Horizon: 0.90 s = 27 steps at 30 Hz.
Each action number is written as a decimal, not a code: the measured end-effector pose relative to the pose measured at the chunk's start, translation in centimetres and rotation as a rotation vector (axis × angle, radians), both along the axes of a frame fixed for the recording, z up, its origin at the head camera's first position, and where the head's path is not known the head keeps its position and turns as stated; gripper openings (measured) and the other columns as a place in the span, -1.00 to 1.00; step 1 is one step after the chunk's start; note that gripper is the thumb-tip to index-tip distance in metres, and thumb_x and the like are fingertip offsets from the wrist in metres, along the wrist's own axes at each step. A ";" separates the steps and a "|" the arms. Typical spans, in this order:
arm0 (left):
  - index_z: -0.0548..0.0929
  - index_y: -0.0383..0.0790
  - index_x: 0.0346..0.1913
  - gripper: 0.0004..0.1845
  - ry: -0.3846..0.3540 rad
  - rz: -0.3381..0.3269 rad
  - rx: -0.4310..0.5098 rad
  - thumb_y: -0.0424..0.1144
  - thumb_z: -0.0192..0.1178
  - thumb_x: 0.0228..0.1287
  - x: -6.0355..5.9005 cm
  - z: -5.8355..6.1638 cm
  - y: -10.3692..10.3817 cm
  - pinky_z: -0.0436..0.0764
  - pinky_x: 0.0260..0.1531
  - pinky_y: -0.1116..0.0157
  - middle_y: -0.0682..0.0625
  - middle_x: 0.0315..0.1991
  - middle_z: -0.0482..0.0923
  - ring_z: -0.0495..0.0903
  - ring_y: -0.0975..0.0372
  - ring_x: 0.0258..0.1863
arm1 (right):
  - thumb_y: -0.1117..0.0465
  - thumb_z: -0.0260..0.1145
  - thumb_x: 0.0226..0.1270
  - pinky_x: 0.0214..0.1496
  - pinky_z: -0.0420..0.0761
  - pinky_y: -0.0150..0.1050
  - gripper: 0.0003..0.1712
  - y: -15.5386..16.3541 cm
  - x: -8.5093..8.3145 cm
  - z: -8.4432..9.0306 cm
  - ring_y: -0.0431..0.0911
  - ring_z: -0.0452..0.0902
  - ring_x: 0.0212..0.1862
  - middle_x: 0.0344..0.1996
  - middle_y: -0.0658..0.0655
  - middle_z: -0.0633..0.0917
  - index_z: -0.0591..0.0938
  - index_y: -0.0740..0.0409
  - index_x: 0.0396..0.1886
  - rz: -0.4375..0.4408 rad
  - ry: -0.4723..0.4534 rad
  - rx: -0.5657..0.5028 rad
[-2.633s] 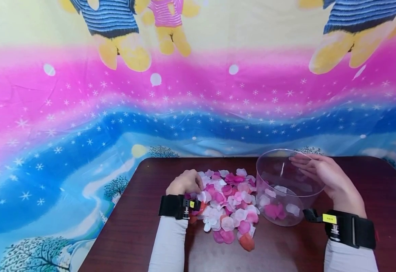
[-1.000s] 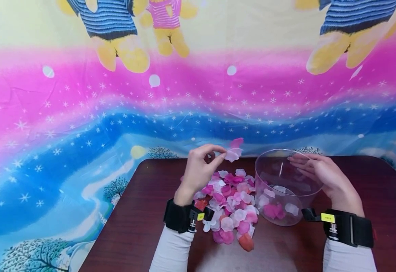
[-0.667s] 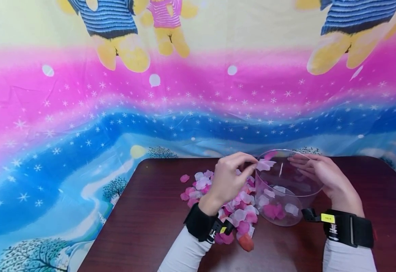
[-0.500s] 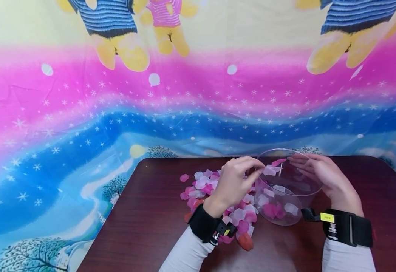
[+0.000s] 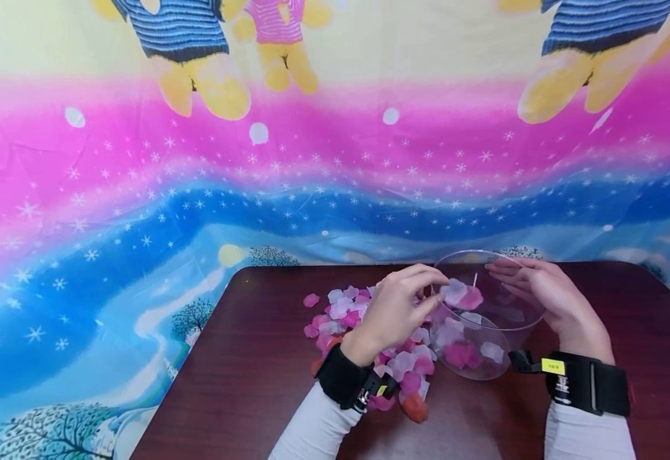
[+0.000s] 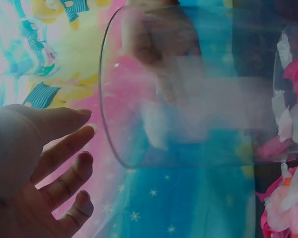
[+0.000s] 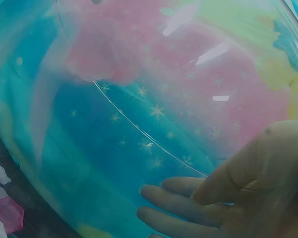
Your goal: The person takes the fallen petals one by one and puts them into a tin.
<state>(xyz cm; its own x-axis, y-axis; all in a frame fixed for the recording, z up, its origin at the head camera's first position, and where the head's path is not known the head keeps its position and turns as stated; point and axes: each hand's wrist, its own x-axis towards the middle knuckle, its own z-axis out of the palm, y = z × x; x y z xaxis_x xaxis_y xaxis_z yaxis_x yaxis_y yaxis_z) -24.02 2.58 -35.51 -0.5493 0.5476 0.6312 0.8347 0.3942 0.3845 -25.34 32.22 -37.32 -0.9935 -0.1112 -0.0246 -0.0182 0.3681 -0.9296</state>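
Observation:
My left hand (image 5: 394,308) is at the left rim of a clear plastic tub (image 5: 498,329), thumb and forefinger slightly parted and holding nothing. Just inside the rim, a white petal (image 5: 454,292) and a pink petal (image 5: 470,298) hang in mid-air; the left wrist view blurs them. My right hand (image 5: 559,303) is at the tub's right side, its fingers stretched along the far wall. Several white and pink petals (image 5: 463,355) lie on the tub's bottom. To the tub's left spreads a pile of artificial petals (image 5: 411,382), partly hidden by my left hand and wrist.
The dark wooden table (image 5: 243,358) reaches back to a printed cloth backdrop (image 5: 335,160). A single pink petal (image 5: 311,300) lies apart at the pile's left edge. Black straps with small cameras circle both wrists.
My left hand took petals from the pile, raised them and moved right to the tub. Its fingers have let go, and the petals are dropping inside. My right hand has stayed in place.

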 end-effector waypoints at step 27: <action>0.73 -0.07 0.09 -0.77 -0.235 0.322 0.039 -0.23 0.30 0.44 -3.8 0.8 -12.4 0.41 -0.39 0.25 0.04 -0.07 0.63 0.44 0.20 -0.45 | 0.34 -0.29 0.62 0.15 0.57 -0.40 -0.40 0.2 0.0 -0.2 -0.43 0.54 0.17 0.39 0.15 0.53 0.23 0.31 0.57 0.010 0.038 -0.025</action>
<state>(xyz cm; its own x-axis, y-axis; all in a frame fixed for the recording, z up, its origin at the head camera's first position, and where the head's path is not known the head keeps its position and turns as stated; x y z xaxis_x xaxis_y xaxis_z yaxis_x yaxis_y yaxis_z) -27.85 -9.83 -34.66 -0.8209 0.3018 0.4848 0.5583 0.6027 0.5701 -25.36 32.47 -37.50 -0.9925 -0.1215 0.0162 -0.0574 0.3441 -0.9372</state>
